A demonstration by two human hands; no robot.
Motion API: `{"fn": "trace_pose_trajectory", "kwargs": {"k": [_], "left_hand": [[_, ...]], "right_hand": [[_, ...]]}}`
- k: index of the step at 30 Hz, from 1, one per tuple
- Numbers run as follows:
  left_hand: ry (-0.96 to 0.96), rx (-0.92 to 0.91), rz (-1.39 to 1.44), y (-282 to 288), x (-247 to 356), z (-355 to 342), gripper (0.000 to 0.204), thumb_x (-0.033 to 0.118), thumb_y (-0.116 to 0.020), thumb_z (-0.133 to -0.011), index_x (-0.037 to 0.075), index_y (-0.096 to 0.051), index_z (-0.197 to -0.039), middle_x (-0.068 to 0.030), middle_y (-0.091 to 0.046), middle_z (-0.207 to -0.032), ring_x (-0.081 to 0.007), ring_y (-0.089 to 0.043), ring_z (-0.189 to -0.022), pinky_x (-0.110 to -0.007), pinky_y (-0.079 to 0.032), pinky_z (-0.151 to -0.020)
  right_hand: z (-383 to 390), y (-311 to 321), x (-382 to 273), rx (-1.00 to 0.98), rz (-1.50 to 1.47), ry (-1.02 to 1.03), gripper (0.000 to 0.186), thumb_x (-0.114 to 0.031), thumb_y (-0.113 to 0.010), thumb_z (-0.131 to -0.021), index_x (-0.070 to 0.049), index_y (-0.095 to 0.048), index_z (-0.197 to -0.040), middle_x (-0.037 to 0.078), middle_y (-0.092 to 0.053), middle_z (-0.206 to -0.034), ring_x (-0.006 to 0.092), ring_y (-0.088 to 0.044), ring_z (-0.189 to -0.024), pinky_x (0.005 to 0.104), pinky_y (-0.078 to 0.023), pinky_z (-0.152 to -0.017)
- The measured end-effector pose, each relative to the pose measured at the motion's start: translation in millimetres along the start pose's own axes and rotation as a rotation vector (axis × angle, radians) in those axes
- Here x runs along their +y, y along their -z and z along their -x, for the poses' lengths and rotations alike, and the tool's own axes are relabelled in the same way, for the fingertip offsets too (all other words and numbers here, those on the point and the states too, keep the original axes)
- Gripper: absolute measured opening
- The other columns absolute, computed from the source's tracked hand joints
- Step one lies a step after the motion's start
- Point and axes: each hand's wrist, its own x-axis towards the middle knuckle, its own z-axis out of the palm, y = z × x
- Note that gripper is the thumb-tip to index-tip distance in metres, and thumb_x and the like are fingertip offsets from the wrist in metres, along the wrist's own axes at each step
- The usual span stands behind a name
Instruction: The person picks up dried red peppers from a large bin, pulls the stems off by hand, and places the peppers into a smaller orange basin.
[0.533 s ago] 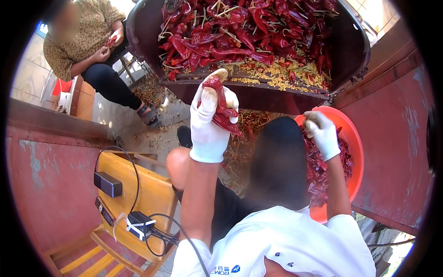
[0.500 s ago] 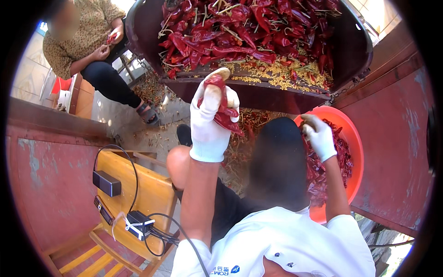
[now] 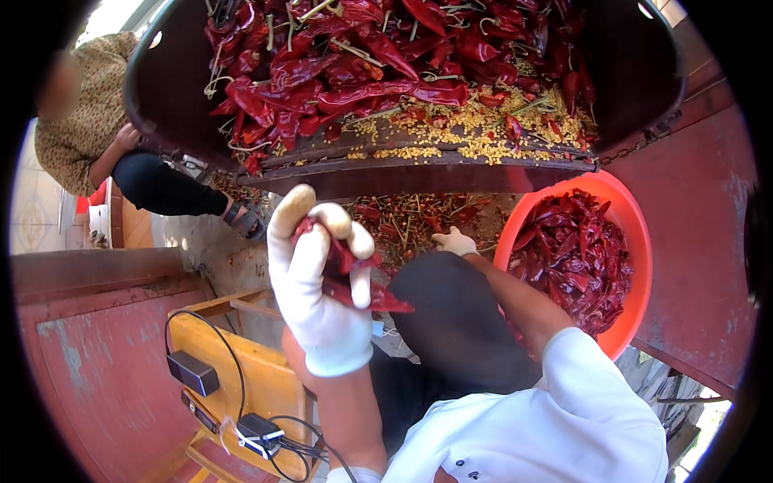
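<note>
Several wrinkled dried red chilli peppers (image 3: 342,262) are bunched in my gloved left hand (image 3: 310,298), its fingers curled around them and one pepper tip sticking out to the right. The hand is raised in front of a dark tub (image 3: 322,179) heaped with dried red chillies (image 3: 362,72), stems and loose yellow seeds. Low beyond my right knee (image 3: 459,306), my gloved right hand (image 3: 456,241) reaches over the littered floor. Its fingers point left, look apart, and show nothing between them. Beside my right arm stands an orange basin (image 3: 640,266) holding dried red chillies (image 3: 576,266).
A seated person (image 3: 84,113) is at the far left. A wooden chair (image 3: 266,362) with black boxes and cables stands at my left. Red panels (image 3: 97,346) flank both sides. Stems and chilli bits (image 3: 411,221) cover the floor under the tub.
My right hand has gone from above the basin to low over the floor, leftward. My left hand, still gripping the chillies, appears lower and further left. The whole view has shifted.
</note>
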Motion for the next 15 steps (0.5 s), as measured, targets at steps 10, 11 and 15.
{"fn": "trace_pose_trajectory", "kwargs": {"k": [10, 11, 15], "left_hand": [[0.028, 0.094, -0.096, 2.2, -6.4, 5.7, 0.026, 0.029, -0.06, -0.099, 0.004, -0.057, -0.105, -0.0066, -0.052, -0.079, -0.0166, -0.054, -0.066, -0.021, -0.038, -0.039], [0.038, 0.094, -0.108, 1.3, -7.2, 4.4, 0.026, 0.029, -0.06, -0.099, 0.004, -0.057, -0.104, -0.0065, -0.052, -0.079, -0.0166, -0.054, -0.066, -0.021, -0.038, -0.039], [0.031, 0.113, -0.171, -1.1, -10.9, 4.4, 0.022, 0.024, -0.063, -0.097, 0.003, -0.057, -0.099, -0.0059, -0.053, -0.074, -0.0162, -0.055, -0.061, -0.022, -0.037, -0.039]], "right_hand": [[-27.5, -29.5, 4.4, 0.179, -0.067, 0.002, 0.036, -0.026, -0.056, -0.094, -0.014, -0.064, -0.127, 0.006, -0.062, -0.127, 0.0314, -0.064, -0.108, 0.0441, -0.052, -0.092], [-14.7, -17.8, -0.5, 0.24, -0.18, -0.038, 0.034, -0.025, -0.056, -0.094, -0.012, -0.066, -0.124, 0.005, -0.068, -0.118, 0.0313, -0.065, -0.107, 0.0434, -0.052, -0.091], [40.2, 25.6, -11.1, 0.195, -0.855, 0.004, 0.025, -0.015, -0.06, -0.093, -0.007, -0.067, -0.116, 0.012, -0.072, -0.089, 0.0195, -0.071, -0.071, 0.0338, -0.056, -0.061]]}}
